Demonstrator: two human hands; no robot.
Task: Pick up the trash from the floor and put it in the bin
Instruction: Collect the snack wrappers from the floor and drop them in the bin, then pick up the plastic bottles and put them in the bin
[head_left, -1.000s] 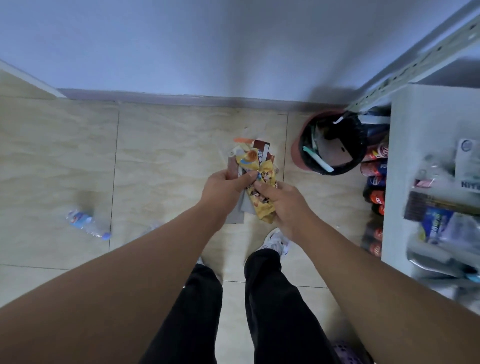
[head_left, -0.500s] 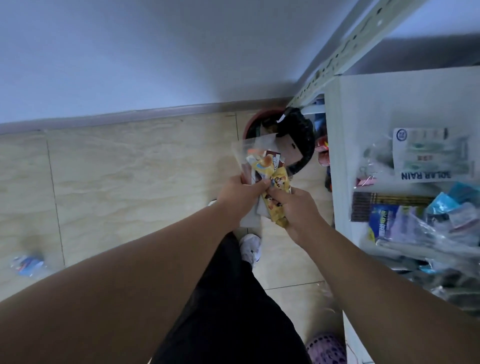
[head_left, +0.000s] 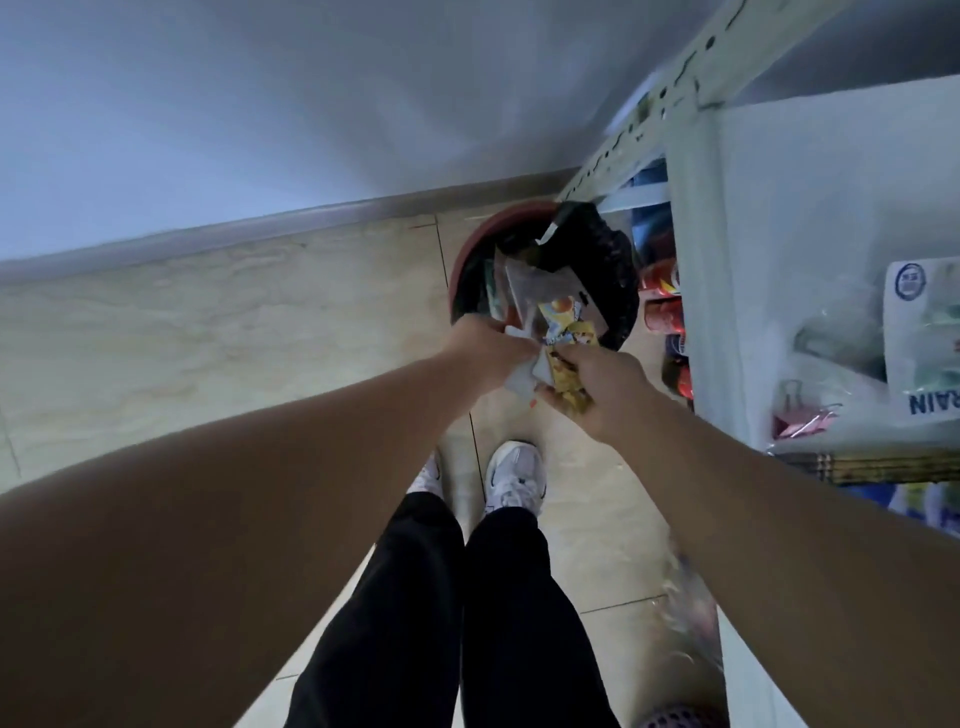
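Observation:
Both hands hold one bunch of trash wrappers (head_left: 562, 322): a yellow snack packet, a clear plastic bag and white paper. My left hand (head_left: 485, 345) grips the white and clear pieces, my right hand (head_left: 597, 387) grips the yellow packet from the right. The top of the bunch reaches over the near rim of the bin (head_left: 470, 249), a round red bin with a black liner standing against the wall beside the shelf. The inside of the bin is mostly hidden by the wrappers and liner.
A white metal shelf unit (head_left: 753, 260) stands close on the right, holding packets and clips; red cans (head_left: 662, 306) sit on its low level next to the bin. My white shoes (head_left: 514, 480) stand on the beige tile floor. A purple perforated object (head_left: 675, 719) lies at the bottom edge.
I have stepped closer to the bin and shelf. Both hands carried the wrapper bunch forward until it overlaps the bin's rim. The plastic bottle on the floor has left the view.

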